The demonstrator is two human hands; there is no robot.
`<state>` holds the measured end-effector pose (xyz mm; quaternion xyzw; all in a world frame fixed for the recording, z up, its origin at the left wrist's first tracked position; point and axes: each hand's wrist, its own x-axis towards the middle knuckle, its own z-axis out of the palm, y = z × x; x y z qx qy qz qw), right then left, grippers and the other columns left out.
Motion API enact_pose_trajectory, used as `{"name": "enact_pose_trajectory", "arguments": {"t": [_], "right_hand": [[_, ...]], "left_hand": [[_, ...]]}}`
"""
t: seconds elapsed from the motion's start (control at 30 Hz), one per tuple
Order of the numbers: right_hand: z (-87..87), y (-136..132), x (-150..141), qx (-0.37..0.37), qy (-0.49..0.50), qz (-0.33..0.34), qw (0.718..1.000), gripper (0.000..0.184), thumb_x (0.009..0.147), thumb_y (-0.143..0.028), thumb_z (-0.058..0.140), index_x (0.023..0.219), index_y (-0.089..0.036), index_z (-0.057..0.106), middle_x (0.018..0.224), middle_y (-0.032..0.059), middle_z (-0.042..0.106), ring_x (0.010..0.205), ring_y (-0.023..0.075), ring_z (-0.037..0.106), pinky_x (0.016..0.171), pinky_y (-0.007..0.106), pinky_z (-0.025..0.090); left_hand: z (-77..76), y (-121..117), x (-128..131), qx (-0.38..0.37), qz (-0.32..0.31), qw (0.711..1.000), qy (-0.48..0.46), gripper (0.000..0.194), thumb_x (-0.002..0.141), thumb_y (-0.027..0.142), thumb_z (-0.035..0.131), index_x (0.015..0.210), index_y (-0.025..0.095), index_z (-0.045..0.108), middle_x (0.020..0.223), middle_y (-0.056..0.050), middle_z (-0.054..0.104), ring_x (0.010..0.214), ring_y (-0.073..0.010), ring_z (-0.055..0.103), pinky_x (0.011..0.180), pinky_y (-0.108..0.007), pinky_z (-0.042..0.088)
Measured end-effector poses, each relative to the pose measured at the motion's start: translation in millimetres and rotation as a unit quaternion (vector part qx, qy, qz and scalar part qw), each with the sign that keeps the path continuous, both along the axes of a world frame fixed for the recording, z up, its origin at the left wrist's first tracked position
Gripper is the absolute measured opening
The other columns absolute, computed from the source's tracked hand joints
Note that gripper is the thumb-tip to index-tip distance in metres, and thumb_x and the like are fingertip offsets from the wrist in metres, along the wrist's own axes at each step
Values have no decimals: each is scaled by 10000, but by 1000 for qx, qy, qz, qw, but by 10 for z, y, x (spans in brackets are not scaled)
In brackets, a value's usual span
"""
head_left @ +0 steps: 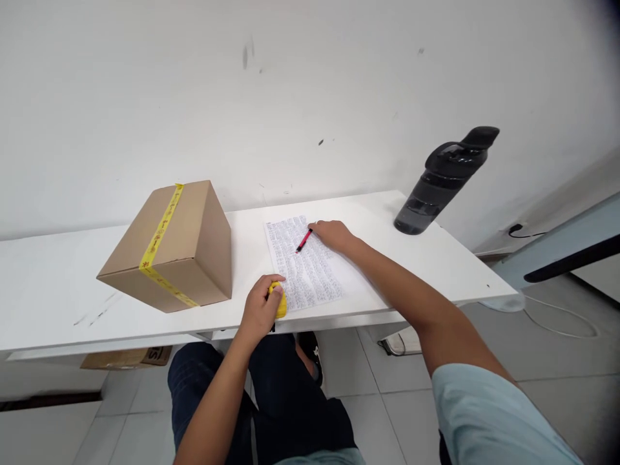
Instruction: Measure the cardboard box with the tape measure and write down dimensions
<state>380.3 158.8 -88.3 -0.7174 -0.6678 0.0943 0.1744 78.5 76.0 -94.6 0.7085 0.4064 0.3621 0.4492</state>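
At the front edge of the white table, my left hand [261,307] is closed around a yellow tape measure [281,302], partly hidden by the fingers. A bit of black shows below it. My right hand [332,234] reaches across to the far part of a sheet of paper [310,278] covered in dense handwriting. Its fingertips pinch one end of a red pen with black ends [304,240], which slants over the sheet toward me. The tape measure is beside the lower left edge of the paper.
A cardboard box [213,245] sealed with yellow printed tape stands left on the white table [368,210]. A dark water bottle [433,187] stands upright at the right. Behind is a white wall. Under the table lies another cardboard piece [123,358].
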Motion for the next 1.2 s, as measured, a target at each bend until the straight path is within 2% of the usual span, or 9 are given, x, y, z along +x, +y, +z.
{"name": "enact_pose_trajectory", "arguments": {"t": [0.13,0.23,0.37,0.43,0.53,0.63,0.9,1.07,1.2], "right_hand": [[12,-276,9,76,75,-20,994,267,1004,-280,439,1184,-197,618,858,85,692,745,240,622,724,347,401],[-49,-637,48,111,141,-29,983,375,1038,-483,334,1170,-209,554,767,34,628,677,208,571,666,323,413],[-176,-917,55,84,227,-15,970,565,1019,-626,177,979,-223,570,569,-37,455,521,166,441,541,293,376],[-218,-923,36,73,266,-12,961,579,1018,-601,153,941,-227,587,557,-36,453,523,165,442,541,292,377],[-206,-875,5,69,305,-22,950,429,970,-543,369,801,-226,604,613,-11,532,599,167,494,595,300,393],[-146,-873,-28,69,316,-55,945,333,889,-468,536,680,-218,602,598,-17,507,609,166,466,601,309,361],[-109,-905,-92,50,299,-98,948,367,848,-467,597,584,-218,541,574,-25,441,604,155,387,577,315,301],[-131,-881,-69,42,301,-98,948,338,825,-441,595,577,-218,537,580,-19,474,606,156,408,576,311,317],[-135,-877,-57,36,308,-101,945,336,813,-441,597,570,-218,527,571,-24,445,602,152,391,576,308,312]], "left_hand": [[13,-6,15,30,-8,999,26,285,900,416,532,1030,240,714,941,-42,673,911,-239,605,849,-361,476],[-12,1,24,23,-8,1000,16,288,906,423,531,1049,245,706,945,-46,679,931,-251,613,869,-375,475],[-44,21,25,25,-24,999,32,292,919,426,513,1068,249,692,1042,-51,687,988,-256,616,899,-383,457],[-29,24,48,36,-37,997,63,305,940,424,471,1095,254,670,1090,-52,681,1035,-260,614,915,-394,450],[22,5,148,52,-31,993,101,289,934,405,456,1087,242,639,1093,-65,671,1057,-273,608,923,-425,453],[42,-34,283,101,-9,983,151,223,888,362,516,1025,230,634,1019,-68,661,1002,-283,607,930,-472,438],[-52,-93,345,210,46,965,151,190,877,328,576,1040,241,620,1027,-82,657,1070,-314,567,1078,-561,351],[-38,-92,329,183,-11,975,125,197,886,327,566,1050,230,618,1029,-70,633,964,-261,612,909,-439,489],[-27,-93,310,162,-12,980,118,204,891,333,565,1057,225,617,1043,-64,634,938,-244,624,874,-419,509]]}}
